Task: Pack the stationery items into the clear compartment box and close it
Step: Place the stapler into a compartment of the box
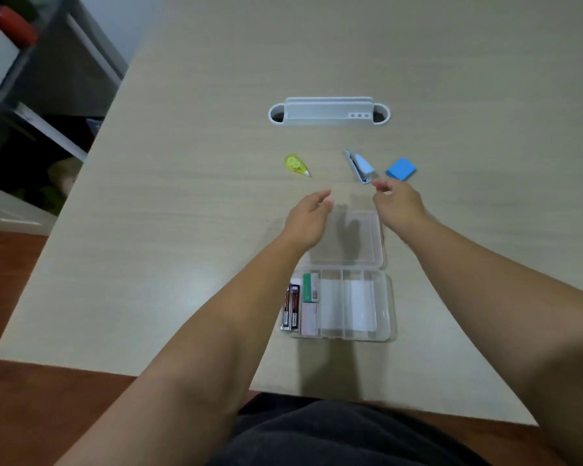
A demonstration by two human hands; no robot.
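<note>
The clear compartment box lies open near the table's front edge, its lid flat behind it. Its left compartments hold a green staple pack and a pale pack; two dark pens lie along its left wall. Beyond the lid lie a yellow correction tape, a light blue stapler and a blue eraser. My left hand hovers over the lid's left side, fingers loosely apart and empty. My right hand is just short of the stapler, fingers apart, holding nothing.
A white cable-port tray is set into the beige table farther back. The table's left edge drops to a wooden floor, with dark shelving at the far left. My dark-clothed lap is at the front edge.
</note>
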